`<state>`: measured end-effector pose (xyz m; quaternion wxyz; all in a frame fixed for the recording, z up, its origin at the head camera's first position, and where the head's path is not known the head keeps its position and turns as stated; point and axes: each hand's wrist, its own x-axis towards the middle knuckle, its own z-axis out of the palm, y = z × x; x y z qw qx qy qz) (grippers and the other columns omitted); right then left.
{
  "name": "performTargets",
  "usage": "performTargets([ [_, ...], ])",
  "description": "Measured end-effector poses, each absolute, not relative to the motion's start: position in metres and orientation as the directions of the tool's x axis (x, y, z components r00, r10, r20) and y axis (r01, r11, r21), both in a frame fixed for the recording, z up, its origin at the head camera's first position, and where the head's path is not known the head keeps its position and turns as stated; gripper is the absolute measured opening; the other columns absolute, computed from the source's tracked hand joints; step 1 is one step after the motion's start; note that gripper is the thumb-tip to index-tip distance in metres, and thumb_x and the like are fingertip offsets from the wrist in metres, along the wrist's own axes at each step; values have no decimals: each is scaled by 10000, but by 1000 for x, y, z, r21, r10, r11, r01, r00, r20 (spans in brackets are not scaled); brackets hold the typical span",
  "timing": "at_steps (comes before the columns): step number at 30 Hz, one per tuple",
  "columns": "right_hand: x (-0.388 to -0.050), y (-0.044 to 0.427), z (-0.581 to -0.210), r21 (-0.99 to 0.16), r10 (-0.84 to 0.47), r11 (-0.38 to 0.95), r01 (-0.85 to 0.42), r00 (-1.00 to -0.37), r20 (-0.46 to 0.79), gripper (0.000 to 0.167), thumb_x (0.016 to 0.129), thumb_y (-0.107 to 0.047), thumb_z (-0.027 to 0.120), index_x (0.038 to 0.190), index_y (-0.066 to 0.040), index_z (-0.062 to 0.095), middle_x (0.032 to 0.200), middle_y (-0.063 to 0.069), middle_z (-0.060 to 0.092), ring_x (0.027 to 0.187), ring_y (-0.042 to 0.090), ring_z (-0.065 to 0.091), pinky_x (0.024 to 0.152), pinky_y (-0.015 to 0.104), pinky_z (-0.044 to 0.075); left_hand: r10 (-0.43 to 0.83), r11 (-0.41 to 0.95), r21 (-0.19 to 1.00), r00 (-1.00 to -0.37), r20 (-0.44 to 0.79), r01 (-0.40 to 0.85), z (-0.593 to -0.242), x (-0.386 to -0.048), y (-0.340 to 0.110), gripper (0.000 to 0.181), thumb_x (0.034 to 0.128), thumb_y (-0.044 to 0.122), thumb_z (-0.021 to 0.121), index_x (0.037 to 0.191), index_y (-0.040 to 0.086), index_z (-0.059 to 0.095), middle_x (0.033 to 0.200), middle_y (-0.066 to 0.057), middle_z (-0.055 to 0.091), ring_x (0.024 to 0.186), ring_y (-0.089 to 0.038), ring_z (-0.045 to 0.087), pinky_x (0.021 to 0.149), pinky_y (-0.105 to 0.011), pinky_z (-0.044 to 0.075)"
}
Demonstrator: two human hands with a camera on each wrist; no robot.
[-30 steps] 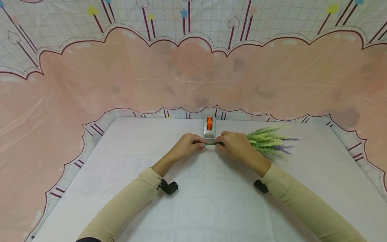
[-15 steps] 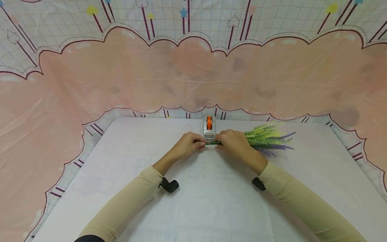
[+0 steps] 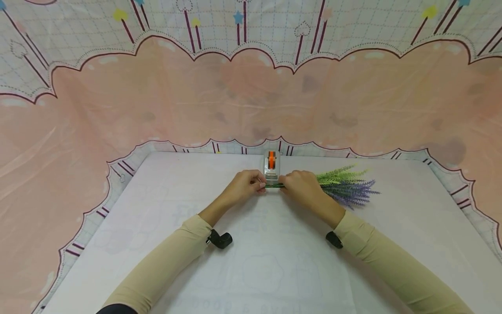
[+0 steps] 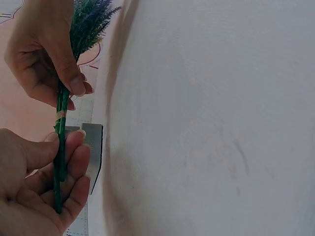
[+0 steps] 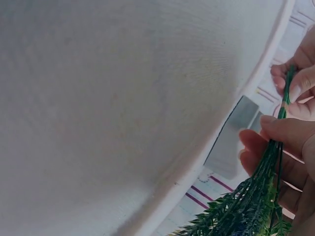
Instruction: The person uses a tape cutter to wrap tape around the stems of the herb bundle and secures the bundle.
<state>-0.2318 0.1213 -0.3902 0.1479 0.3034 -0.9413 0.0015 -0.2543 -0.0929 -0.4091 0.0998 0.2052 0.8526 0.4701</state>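
Over the far part of the table, both hands hold a bunch of artificial lavender with purple and yellow-green sprigs. The left hand pinches the lower ends of the green stems between thumb and fingers. Higher up, the right hand grips the stems just below the sprigs, which fan out to the right. Between the hands, a narrow pale band of tape goes round the stems in the left wrist view. A clear tape dispenser with an orange roll stands just behind the stems.
The white-covered table spreads out under both forearms. Its far edge lies right behind the dispenser. A peach and white patterned curtain hangs behind and along the sides. Black wrist cameras sit at both sleeves.
The lavender bunch has turned about its stems, so the purple sprigs now show at its lower side. The right hand has shifted slightly left. The dispenser has stayed put.
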Motion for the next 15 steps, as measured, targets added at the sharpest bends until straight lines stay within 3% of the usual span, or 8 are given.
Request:
performTargets([
  [8,-231,122,-391,44,-551,823,-566,-779,299,181,871,-255,816,926,-119,710,748,59,709,629,237,657,503,406,515,440,544,769,-894,78,335,-407,-253,-95,58,928,39,718,980,37,746,925,-57,747,853,-129,660,806,-278,541],
  [15,-231,123,-392,49,-566,813,-581,-766,306,160,883,-263,806,953,-135,739,844,10,699,640,221,647,547,390,531,448,561,745,-889,94,361,-407,-254,-97,111,903,29,745,1010,37,774,1021,-80,742,943,-173,674,865,-312,546],
])
